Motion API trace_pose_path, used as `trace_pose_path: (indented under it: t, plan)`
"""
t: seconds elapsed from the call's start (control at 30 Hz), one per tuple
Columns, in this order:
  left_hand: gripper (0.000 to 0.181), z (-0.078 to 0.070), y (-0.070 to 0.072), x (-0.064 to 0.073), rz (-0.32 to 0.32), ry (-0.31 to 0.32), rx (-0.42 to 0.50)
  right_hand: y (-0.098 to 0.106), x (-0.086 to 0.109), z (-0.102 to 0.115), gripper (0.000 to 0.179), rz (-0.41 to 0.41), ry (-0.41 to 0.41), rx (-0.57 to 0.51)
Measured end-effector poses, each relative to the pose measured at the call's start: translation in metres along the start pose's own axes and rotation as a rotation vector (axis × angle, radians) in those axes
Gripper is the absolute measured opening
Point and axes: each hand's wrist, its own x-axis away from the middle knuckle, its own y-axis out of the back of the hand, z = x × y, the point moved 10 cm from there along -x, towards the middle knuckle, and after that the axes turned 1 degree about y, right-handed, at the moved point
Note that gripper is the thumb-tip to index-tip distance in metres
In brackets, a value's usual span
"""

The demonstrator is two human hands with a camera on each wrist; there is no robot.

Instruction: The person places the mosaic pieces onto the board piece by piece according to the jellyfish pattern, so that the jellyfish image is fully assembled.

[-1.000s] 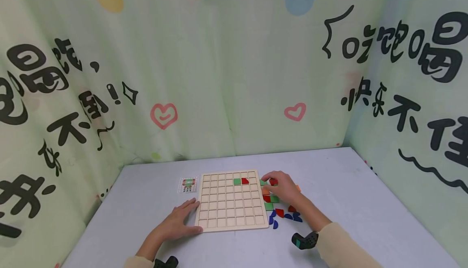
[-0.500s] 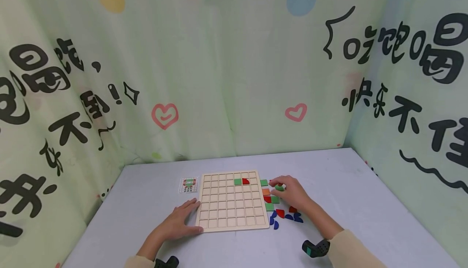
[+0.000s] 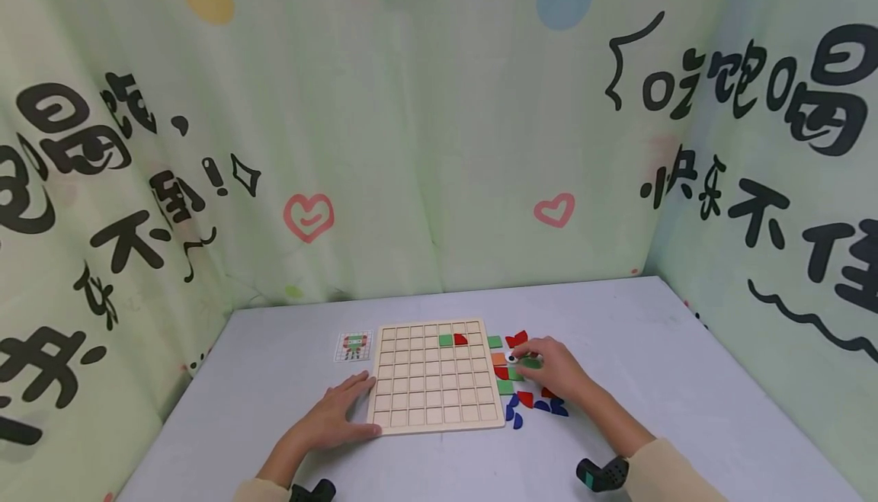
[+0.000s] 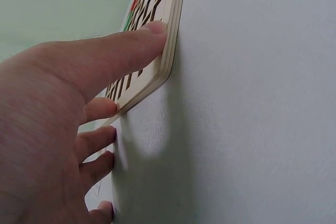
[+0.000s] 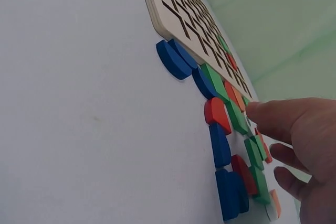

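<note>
Head view: the left hand, loosely spread, is touching the board; the right hand, half-bent, is reaching at a white disc, grip impossible to tell.

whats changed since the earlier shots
The right hand has shifted rightward and back toward the person, uncovering red pieces beyond it. Its fingertips are now at a white piece with a black dot; whether they pinch it is unclear. Unchanged: the left hand at the wooden grid board, the green square and red piece on it, and the picture card.
</note>
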Motion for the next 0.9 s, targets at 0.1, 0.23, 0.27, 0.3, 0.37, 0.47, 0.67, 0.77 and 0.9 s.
trace_pose_path:
  t: [0.1, 0.23, 0.27, 0.3, 0.37, 0.47, 0.67, 0.77, 0.9]
  plan:
    - [0.087, 0.0004, -0.0004, -0.0001, 0.002, 0.004, -0.005, -0.0029, 0.0025, -0.0031, 0.026, 0.016, -0.004, 0.004]
    - [0.086, -0.0001, -0.0005, -0.0004, 0.002, 0.005, -0.004, -0.0058, 0.0046, -0.0058, 0.023, 0.026, -0.004, 0.017]
    - [0.086, -0.0002, -0.0004, -0.0004, 0.001, 0.004, -0.004, -0.0061, 0.0048, -0.0062, 0.023, 0.026, -0.003, 0.021]
    - [0.086, -0.0004, -0.0004, -0.0005, 0.000, 0.003, -0.004, -0.0064, 0.0047, -0.0067, 0.022, 0.025, -0.002, 0.024]
    - [0.086, -0.0004, -0.0007, -0.0008, 0.000, 0.001, -0.005, -0.0067, 0.0048, -0.0067, 0.022, 0.025, 0.003, 0.029]
    - [0.087, -0.0002, -0.0013, -0.0011, 0.001, -0.003, -0.009, -0.0074, 0.0046, -0.0065, 0.020, 0.026, 0.007, 0.033]
    - [0.086, -0.0003, -0.0004, -0.0011, -0.004, -0.012, -0.008, -0.0072, 0.0035, -0.0069, 0.016, 0.026, 0.007, 0.045]
    - [0.086, -0.0007, 0.0001, -0.0011, -0.007, -0.009, -0.008, -0.0047, 0.0029, -0.0061, 0.015, 0.019, 0.002, 0.041]
    - [0.086, 0.0000, -0.0004, -0.0010, -0.005, 0.002, -0.008, -0.0015, 0.0015, -0.0034, 0.015, 0.011, 0.010, 0.033]
